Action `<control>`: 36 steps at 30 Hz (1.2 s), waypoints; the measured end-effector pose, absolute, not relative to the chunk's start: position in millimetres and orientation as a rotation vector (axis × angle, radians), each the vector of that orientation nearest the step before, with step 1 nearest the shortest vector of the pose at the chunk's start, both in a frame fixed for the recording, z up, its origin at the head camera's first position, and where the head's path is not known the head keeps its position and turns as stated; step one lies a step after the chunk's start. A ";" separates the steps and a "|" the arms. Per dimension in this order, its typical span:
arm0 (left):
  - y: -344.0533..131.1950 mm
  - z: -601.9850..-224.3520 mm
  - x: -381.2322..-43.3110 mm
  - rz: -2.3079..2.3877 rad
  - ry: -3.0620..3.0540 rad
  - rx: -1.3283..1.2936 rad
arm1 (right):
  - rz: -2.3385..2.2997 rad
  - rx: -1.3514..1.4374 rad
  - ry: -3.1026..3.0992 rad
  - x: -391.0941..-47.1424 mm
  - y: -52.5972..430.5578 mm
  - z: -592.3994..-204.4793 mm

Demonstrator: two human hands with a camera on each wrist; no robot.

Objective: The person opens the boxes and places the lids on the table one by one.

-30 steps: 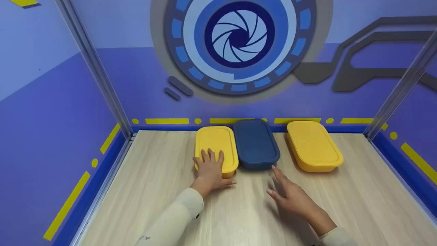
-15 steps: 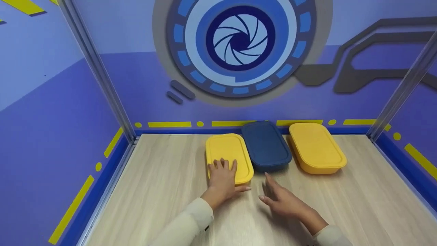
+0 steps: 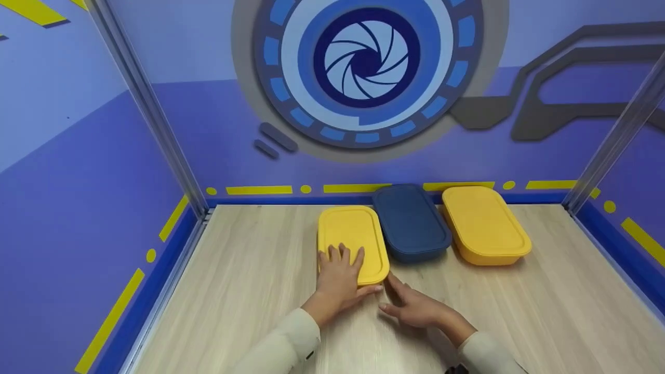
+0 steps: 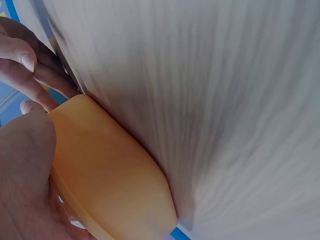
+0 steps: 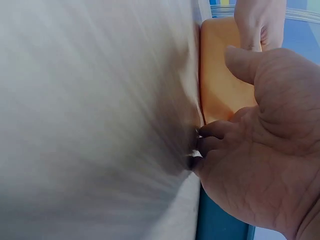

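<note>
In the head view, a yellow lidded box (image 3: 352, 228), like a lunch box, lies on the wooden table. My left hand (image 3: 336, 280) rests on its near left part, fingers spread over the lid and thumb along the near end. The left wrist view shows that box's end wall (image 4: 110, 165) beside my thumb. At the near right corner is my right hand (image 3: 415, 306), fingers extended and thumb apart, fingertips right at the box's side. In the right wrist view, its fingers (image 5: 215, 142) reach low along the table. A dark blue lidded box (image 3: 413, 221) sits close on the right.
A second yellow lidded box (image 3: 486, 223) stands right of the blue one. Behind runs a printed blue-purple wall (image 3: 208, 130), with a side wall (image 3: 78, 208) on the left. Metal posts (image 3: 150, 114) mark the corners of the wooden table (image 3: 234, 270).
The left yellow box has moved right and nearer under my left hand. The blue box has shifted right, closer to the other yellow box. My right hand has come left to the near box's corner.
</note>
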State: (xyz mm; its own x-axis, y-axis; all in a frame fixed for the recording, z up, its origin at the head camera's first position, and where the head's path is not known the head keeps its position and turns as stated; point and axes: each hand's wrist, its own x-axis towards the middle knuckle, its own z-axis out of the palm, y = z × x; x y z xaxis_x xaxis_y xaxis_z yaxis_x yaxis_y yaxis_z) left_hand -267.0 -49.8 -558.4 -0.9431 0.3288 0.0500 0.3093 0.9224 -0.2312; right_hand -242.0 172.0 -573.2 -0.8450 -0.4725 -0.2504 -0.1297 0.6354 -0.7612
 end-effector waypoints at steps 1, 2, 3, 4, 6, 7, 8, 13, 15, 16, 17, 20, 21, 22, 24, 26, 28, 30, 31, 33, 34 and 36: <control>-49.8 -558.9 -267.3 0.335 -2.992 -0.492 | -1.102 -0.480 2.411 -244.8 170.7 -573.7; -49.7 -559.2 -267.5 0.331 -2.990 -0.484 | -1.128 -0.491 2.395 -248.3 169.6 -574.4; -49.4 -559.5 -267.6 0.329 -2.989 -0.477 | -1.159 -0.505 2.378 -251.8 168.8 -575.1; -48.8 -559.6 -267.8 0.330 -2.981 -0.470 | -1.192 -0.520 2.362 -255.6 168.6 -576.1; -47.1 -560.0 -268.3 0.324 -2.969 -0.470 | -1.264 -0.554 2.321 -263.4 170.0 -578.7; -46.1 -560.3 -268.5 0.320 -2.963 -0.476 | -1.298 -0.557 2.298 -266.6 171.6 -579.7; -45.1 -560.4 -268.5 0.319 -2.957 -0.486 | -1.326 -0.553 2.278 -269.3 173.5 -580.7; -43.6 -561.8 -269.5 0.344 -2.951 -0.518 | -1.400 -0.490 2.205 -277.2 180.2 -584.7; -45.0 -561.8 -269.3 0.358 -2.950 -0.511 | -1.409 -0.498 2.215 -279.4 178.3 -586.2; -45.9 -561.7 -269.0 0.359 -2.951 -0.505 | -1.415 -0.510 2.225 -280.3 176.6 -586.8; -46.9 -561.6 -268.7 0.360 -2.951 -0.501 | -1.425 -0.518 2.233 -281.4 174.7 -587.6; -49.1 -561.4 -267.6 0.341 -2.968 -0.502 | -1.456 -0.538 2.258 -283.8 169.8 -591.4; -49.7 -561.4 -267.4 0.330 -2.973 -0.504 | -1.463 -0.537 2.263 -284.2 168.6 -592.3; -49.7 -561.4 -267.2 0.323 -2.980 -0.509 | -1.467 -0.534 2.265 -283.8 168.3 -592.8; -49.4 -561.0 -266.8 0.316 -2.986 -0.514 | -1.463 -0.544 2.272 -283.4 167.9 -593.9; -49.2 -560.7 -267.1 0.314 -2.979 -0.509 | -1.447 -0.569 2.286 -283.0 167.3 -594.8; -48.9 -560.3 -267.6 0.302 -2.976 -0.504 | -1.455 -0.604 2.266 -283.3 166.5 -595.7; -48.5 -559.8 -268.3 0.283 -2.981 -0.500 | -1.482 -0.630 2.243 -283.6 166.2 -597.0; -48.3 -559.7 -268.6 0.270 -2.986 -0.498 | -1.496 -0.637 2.228 -283.7 166.1 -597.7; -47.4 -558.8 -268.9 0.245 -2.998 -0.496 | -1.526 -0.645 2.201 -283.7 166.0 -598.4; -46.9 -558.3 -269.1 0.248 -3.002 -0.493 | -1.530 -0.643 2.202 -283.7 165.9 -598.7; -45.8 -556.4 -269.3 0.251 -3.008 -0.485 | -1.528 -0.646 2.211 -283.7 165.4 -598.2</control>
